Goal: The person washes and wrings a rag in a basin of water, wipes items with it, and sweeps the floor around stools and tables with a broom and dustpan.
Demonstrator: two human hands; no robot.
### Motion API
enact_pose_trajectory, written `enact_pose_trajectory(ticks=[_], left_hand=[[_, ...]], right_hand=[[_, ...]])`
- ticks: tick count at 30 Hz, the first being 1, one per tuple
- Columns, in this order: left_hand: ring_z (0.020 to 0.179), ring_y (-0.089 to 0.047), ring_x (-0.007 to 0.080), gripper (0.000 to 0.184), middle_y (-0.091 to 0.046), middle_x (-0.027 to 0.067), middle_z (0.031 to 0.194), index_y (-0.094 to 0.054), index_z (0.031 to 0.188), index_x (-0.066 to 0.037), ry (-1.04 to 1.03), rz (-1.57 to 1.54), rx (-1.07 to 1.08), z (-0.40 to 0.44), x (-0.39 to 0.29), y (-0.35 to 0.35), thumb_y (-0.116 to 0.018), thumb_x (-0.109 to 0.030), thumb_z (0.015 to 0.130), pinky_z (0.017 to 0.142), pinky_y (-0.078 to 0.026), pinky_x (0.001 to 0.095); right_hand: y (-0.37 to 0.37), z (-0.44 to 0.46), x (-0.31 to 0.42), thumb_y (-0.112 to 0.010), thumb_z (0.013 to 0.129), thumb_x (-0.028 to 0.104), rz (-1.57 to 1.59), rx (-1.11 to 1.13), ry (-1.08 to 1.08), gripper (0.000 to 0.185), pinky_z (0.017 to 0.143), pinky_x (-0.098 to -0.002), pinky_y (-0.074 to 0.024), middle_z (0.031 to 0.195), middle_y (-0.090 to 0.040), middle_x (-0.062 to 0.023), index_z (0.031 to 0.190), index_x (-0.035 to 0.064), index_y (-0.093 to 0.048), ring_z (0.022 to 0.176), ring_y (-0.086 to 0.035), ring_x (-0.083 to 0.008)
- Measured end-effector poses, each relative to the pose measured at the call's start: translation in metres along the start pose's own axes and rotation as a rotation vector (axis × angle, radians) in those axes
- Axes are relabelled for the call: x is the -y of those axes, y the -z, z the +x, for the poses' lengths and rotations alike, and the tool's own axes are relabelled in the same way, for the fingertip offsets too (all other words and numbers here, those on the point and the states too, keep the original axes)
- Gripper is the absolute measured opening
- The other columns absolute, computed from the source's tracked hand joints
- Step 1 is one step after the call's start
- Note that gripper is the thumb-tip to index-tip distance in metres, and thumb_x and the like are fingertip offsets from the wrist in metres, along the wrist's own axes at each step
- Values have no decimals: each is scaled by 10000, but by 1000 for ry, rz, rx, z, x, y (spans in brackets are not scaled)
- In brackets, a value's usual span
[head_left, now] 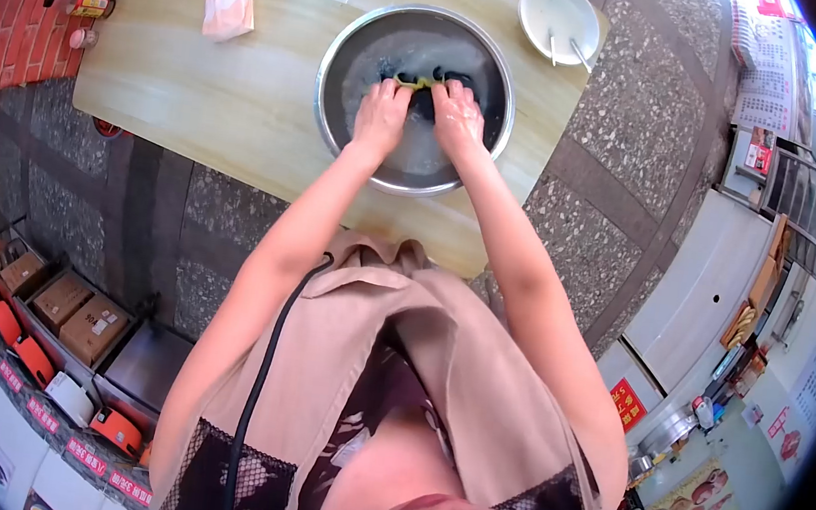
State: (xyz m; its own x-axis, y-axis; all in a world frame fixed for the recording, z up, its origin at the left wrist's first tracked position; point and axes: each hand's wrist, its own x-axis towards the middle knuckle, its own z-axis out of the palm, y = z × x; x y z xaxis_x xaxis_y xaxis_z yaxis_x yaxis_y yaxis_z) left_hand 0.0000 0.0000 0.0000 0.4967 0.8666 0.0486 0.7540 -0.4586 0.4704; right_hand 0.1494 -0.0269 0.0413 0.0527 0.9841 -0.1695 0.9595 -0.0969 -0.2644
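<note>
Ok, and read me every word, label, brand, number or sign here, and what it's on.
"90A", probably, on a carton.
"3元", probably, on a red strip, lower left; its other characters are blurred.
Red sign, right: yellow characters, too blurred.
Calendar-like sheet, upper right: too small.
Yellow-and-red container, upper left: too small.

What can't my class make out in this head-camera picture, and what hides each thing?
All in the head view:
Dark item: full shape, covered partly by the left hand and right hand.
Basin: floor, obscured by cloudy water.
Packet: print, too small and blurred.
Table: far side, cut off by the top edge.
</note>
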Motion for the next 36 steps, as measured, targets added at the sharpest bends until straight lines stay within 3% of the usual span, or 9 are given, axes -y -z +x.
enact_pose_trajectory(ticks=[5,9,17,18,23,25,30,34,36], left_hand=[[917,-547,305,233,-504,101,1067,-565,1015,-144,172,225,67,24,-1,2,-502,-102,795,754,-466,424],[837,-581,301,266,-544,82,915,-592,957,-163,6,158,361,42,26,22,-657,-148,700,749,-463,388],[812,-563,277,193,-587,117,813,-564,824,-44,-358,-419,154,29,9,78,-677,-145,703,719,-452,379],[778,-568,308,196,-582,139,793,-528,839,-30,-186,-508,221,25,-3,86,-654,-145,741,695,-448,387],[781,-569,329,220,-583,142,793,-488,858,-46,-404,-308,101,23,-8,117,-654,-146,753,660,-436,405],[807,-574,291,270,-575,111,802,-506,862,-67,-574,13,263,24,15,114,-694,-179,703,684,-435,394],[872,-569,238,273,-561,59,816,-552,811,-98,-494,271,203,17,37,119,-737,-192,633,722,-426,380],[779,-579,252,256,-569,82,799,-583,800,-77,-296,-119,112,23,19,166,-746,-208,652,666,-445,355],[739,-585,279,270,-587,102,793,-586,822,-48,-291,-335,67,31,4,188,-741,-213,674,616,-451,360]], right_hand=[[-33,32,-13,-521,773,48,74,24,-198,251,779,-428,-497,1055,-483,-174,1022,84,-531,959,-546,-346],[-28,27,-43,-532,779,91,-4,88,-2,168,706,-456,-512,1028,-537,-199,938,86,-586,829,-612,-370],[28,-10,-21,-544,775,132,234,-136,95,117,707,-468,-472,912,-588,-172,876,74,-561,818,-606,-338],[20,-9,-20,-537,770,137,337,-46,66,152,709,-465,-469,923,-592,-176,904,65,-537,835,-596,-354],[30,-21,-27,-587,738,167,497,84,59,342,804,-431,-446,986,-590,-202,1032,36,-470,952,-554,-372],[54,-29,-31,-631,734,200,300,94,196,325,851,-399,-436,983,-581,-162,1022,67,-560,986,-541,-327],[125,-50,10,-651,717,201,85,-218,176,170,832,-400,-418,932,-589,-107,813,62,-631,944,-538,-273],[157,-49,15,-647,722,208,174,-688,304,173,750,-371,-428,792,-595,-98,753,40,-620,846,-554,-238],[175,-49,18,-635,735,212,333,-535,110,192,701,-357,-433,747,-591,-114,768,24,-614,777,-562,-244]])
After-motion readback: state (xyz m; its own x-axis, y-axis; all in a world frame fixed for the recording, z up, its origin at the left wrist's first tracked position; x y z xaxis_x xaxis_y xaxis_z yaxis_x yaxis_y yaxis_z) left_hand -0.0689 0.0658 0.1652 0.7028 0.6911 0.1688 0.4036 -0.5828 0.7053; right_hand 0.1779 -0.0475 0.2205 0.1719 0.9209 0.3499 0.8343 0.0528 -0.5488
